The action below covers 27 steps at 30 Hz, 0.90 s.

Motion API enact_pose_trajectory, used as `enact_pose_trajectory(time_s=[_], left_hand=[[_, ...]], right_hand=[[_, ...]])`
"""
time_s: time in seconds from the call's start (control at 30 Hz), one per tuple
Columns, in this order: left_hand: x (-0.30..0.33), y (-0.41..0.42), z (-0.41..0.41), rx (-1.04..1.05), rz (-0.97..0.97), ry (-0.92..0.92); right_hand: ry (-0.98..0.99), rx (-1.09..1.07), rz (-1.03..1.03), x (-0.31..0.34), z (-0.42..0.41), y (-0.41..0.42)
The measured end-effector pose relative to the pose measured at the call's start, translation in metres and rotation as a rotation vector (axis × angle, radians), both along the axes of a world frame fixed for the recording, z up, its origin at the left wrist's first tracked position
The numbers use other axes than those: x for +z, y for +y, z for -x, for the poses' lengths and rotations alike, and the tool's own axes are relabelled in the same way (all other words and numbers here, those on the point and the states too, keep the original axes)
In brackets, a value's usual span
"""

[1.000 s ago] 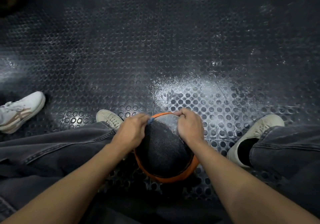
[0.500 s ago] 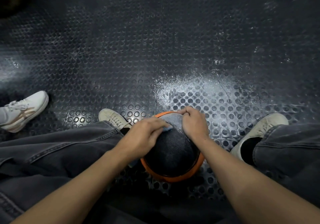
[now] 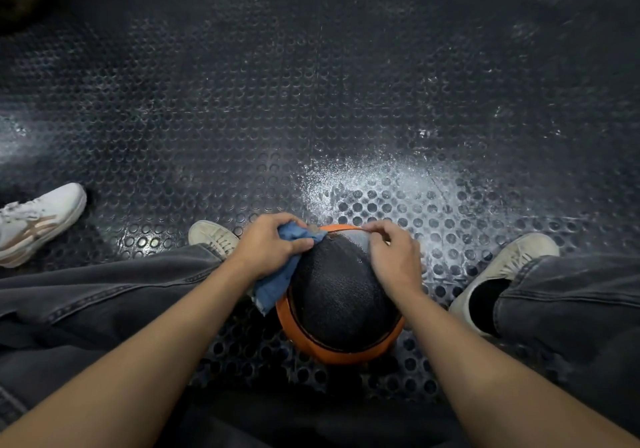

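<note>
A black and orange ball point(image 3: 339, 302) sits on the studded floor between my feet. My left hand point(image 3: 270, 248) grips a blue cloth point(image 3: 277, 285) and holds it against the ball's upper left side. The cloth hangs down past the ball's orange edge. My right hand point(image 3: 393, 257) rests on the ball's upper right, its fingers curled over the far rim and holding the ball.
Dark rubber floor point(image 3: 311, 101) with raised round studs, with a white dusty patch point(image 3: 374, 177) just beyond the ball. My two beige shoes point(image 3: 213, 236) point(image 3: 509, 264) flank the ball. Another person's white sneaker point(image 3: 38, 220) stands at the left edge.
My left hand has moved back to the ball's upper left, and more of the blue cloth now shows below it. My right hand has stayed on the ball's right side.
</note>
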<state>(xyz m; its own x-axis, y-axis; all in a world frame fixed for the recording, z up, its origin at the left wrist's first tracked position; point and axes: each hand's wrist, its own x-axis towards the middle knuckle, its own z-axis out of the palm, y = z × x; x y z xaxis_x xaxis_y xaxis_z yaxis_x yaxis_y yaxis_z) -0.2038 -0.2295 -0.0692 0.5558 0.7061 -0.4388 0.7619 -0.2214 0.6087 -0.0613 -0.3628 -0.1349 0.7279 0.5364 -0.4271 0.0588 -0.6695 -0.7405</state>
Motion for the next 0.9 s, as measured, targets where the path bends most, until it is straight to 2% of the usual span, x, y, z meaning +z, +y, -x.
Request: enact_pose_trajectory(time_s=[0.1, 0.23, 0.3, 0.47, 0.6, 0.73, 0.83, 0.9], left_hand=[[0.002, -0.001, -0.009, -0.058, -0.168, 0.0], [-0.001, 0.001, -0.02, -0.16, -0.035, 0.027], [-0.007, -0.003, -0.024, -0.233, -0.047, 0.058], [-0.01, -0.026, -0.026, -0.308, -0.19, -0.082], [-0.013, -0.03, -0.011, -0.506, -0.246, -0.124], [-0.015, -0.02, -0.016, -0.313, -0.302, 0.008], [-0.004, -0.049, -0.011, -0.443, -0.275, -0.147], [-0.003, -0.045, -0.001, -0.526, -0.266, -0.147]], right_hand=[[-0.041, 0.009, -0.002, 0.001, 0.004, -0.003], [-0.038, -0.013, 0.027, 0.0, 0.003, -0.002], [-0.045, -0.021, 0.041, 0.001, 0.004, 0.0], [-0.059, -0.005, 0.105, 0.003, 0.002, 0.003], [-0.077, 0.05, 0.119, 0.002, 0.001, -0.002], [-0.105, 0.066, 0.151, 0.005, 0.004, 0.006], [-0.123, 0.065, 0.164, 0.002, 0.006, 0.006], [-0.121, 0.077, 0.145, 0.003, 0.006, 0.006]])
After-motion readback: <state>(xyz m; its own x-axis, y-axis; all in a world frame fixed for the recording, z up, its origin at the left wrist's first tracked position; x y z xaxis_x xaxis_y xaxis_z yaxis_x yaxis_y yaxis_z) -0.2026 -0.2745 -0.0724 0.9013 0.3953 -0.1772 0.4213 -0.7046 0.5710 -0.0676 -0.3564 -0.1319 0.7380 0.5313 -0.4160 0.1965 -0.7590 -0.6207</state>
